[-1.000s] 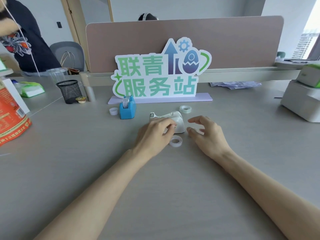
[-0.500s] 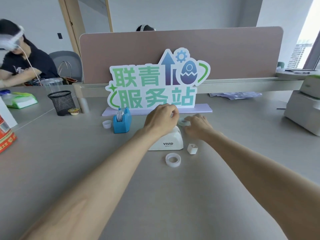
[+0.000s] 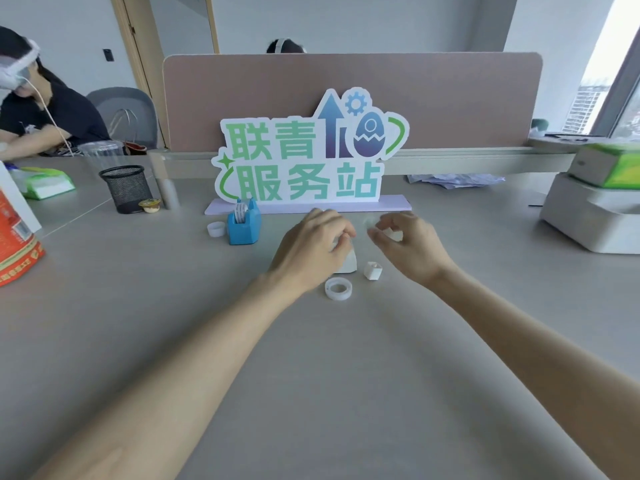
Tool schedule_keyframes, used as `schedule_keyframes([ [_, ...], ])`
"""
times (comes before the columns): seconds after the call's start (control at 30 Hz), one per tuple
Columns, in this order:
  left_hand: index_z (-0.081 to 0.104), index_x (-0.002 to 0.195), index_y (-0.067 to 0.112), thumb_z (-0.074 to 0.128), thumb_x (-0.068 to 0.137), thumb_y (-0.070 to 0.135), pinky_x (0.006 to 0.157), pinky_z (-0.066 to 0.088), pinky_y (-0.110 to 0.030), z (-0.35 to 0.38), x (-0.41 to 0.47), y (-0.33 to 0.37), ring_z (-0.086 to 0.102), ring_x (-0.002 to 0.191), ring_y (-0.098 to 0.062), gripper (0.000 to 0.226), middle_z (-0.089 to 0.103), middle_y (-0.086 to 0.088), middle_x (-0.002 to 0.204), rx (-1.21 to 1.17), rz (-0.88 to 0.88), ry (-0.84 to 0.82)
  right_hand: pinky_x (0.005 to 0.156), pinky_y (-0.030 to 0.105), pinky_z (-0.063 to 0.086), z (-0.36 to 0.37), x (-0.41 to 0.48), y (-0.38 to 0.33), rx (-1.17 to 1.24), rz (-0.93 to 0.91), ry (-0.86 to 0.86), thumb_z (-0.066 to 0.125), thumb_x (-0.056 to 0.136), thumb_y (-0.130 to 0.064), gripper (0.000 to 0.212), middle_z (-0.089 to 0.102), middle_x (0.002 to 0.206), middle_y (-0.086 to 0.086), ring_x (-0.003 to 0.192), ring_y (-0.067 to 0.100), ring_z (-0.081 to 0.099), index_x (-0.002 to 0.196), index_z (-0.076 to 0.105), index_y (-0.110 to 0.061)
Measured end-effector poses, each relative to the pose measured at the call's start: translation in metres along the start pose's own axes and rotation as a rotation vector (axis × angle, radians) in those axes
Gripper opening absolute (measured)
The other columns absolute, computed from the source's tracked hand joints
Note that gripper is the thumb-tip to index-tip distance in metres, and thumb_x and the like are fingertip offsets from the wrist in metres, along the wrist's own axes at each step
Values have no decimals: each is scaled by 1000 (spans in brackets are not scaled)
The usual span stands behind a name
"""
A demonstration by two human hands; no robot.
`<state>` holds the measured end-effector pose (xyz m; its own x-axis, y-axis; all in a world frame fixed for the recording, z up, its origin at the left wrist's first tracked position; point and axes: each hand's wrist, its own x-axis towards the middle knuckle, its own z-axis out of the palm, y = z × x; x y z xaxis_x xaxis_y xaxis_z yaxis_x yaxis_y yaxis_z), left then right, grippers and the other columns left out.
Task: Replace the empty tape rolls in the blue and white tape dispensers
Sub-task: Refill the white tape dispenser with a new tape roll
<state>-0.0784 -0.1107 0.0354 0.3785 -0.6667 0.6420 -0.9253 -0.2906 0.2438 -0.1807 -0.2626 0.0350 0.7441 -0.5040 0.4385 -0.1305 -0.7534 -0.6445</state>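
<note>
The white tape dispenser [image 3: 349, 265] stands at the middle of the desk, mostly hidden under my left hand [image 3: 311, 249], which grips its top. My right hand [image 3: 410, 247] hovers just right of it and pinches a clear tape roll [image 3: 371, 224] between thumb and fingers; the roll is blurred. A small white hub piece [image 3: 373, 270] and another clear tape roll [image 3: 338, 289] lie on the desk in front of the dispenser. The blue tape dispenser [image 3: 244, 224] stands to the left with a roll in it, and a small white ring [image 3: 216, 229] lies beside it.
A large green-lettered sign [image 3: 311, 157] stands right behind the dispensers. A black mesh cup [image 3: 126, 188] and a red bag [image 3: 14, 244] are at the left, a white machine [image 3: 588, 216] at the right. A person [image 3: 38, 112] sits at the far left.
My right hand has lifted the far clear tape roll off the desk and pulled it back slightly. My left hand has stayed on the white dispenser, now covering more of it.
</note>
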Motion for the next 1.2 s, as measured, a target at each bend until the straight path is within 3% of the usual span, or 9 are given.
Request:
schedule_keyframes([
  [0.17, 65, 115, 18, 53, 91, 34, 92, 38, -39, 22, -13, 16, 48, 114, -25, 32, 64, 1, 118, 155, 56, -151, 80, 23, 39, -4, -37, 11, 99, 109, 39, 59, 91, -37, 16, 61, 109, 0, 99, 15, 59, 86, 63, -22],
  [0.33, 60, 120, 19, 52, 92, 37, 85, 20, -39, 38, 1, 34, 40, 121, -27, 34, 58, -1, 127, 366, 132, -239, 60, 24, 43, -8, -37, 16, 291, 278, 95, 58, 89, -50, 36, 68, 83, 0, 69, 12, 58, 90, 68, -15],
  [0.5, 67, 109, 23, 52, 92, 21, 79, 15, -36, 39, 7, 30, 43, 114, -25, 22, 64, 0, 107, 446, 208, -312, 86, 46, 55, -5, -32, 31, 414, 350, 115, 58, 87, -46, 32, 67, 80, -1, 81, 20, 64, 84, 68, -15],
  [0.63, 71, 95, 22, 65, 85, 30, 73, 19, -30, 33, -1, 29, 57, 93, -23, 15, 65, 1, 90, 122, 185, -24, 86, 38, 58, -3, -32, 27, 615, 410, 41, 57, 94, -31, 24, 71, 92, 11, 92, 27, 71, 87, 68, -11],
  [0.73, 71, 92, 18, 73, 80, 27, 70, 38, -26, 26, -16, 31, 53, 73, -13, 15, 60, 1, 84, -301, -65, 102, 87, 32, 56, -3, -36, 14, 792, 440, -36, 55, 96, -28, 28, 72, 105, 17, 97, 26, 71, 98, 68, -3],
  [0.87, 69, 85, 26, 76, 77, 11, 73, 52, -33, 22, -28, 34, 62, 80, -14, 18, 61, 4, 90, -659, -318, 150, 90, 32, 55, 2, -44, -1, 810, 399, -152, 53, 97, -29, 31, 74, 104, 12, 95, 18, 73, 101, 69, -3],
  [0.97, 69, 83, 29, 76, 78, 9, 70, 55, -39, 21, -31, 34, 63, 84, -17, 22, 61, -3, 94, -736, -358, 115, 89, 31, 56, 5, -49, -8, 772, 349, -144, 54, 97, -27, 27, 75, 91, 3, 87, 11, 72, 88, 71, -9],
  [1.1, 68, 95, 18, 78, 75, 7, 65, 51, -25, 22, -31, 37, 59, 75, 1, 25, 61, 11, 89, -720, -350, 117, 89, 30, 56, 4, -51, -8, 751, 324, -110, 55, 96, -27, 26, 75, 87, 2, 85, 11, 71, 83, 72, -13],
  [1.2, 68, 91, 16, 78, 74, 6, 63, 50, -19, 20, -31, 38, 57, 73, 3, 22, 58, 9, 86, -690, -338, 155, 90, 32, 56, 5, -53, -9, 736, 313, -116, 56, 96, -29, 26, 76, 96, 9, 96, 20, 72, 90, 73, -10],
])
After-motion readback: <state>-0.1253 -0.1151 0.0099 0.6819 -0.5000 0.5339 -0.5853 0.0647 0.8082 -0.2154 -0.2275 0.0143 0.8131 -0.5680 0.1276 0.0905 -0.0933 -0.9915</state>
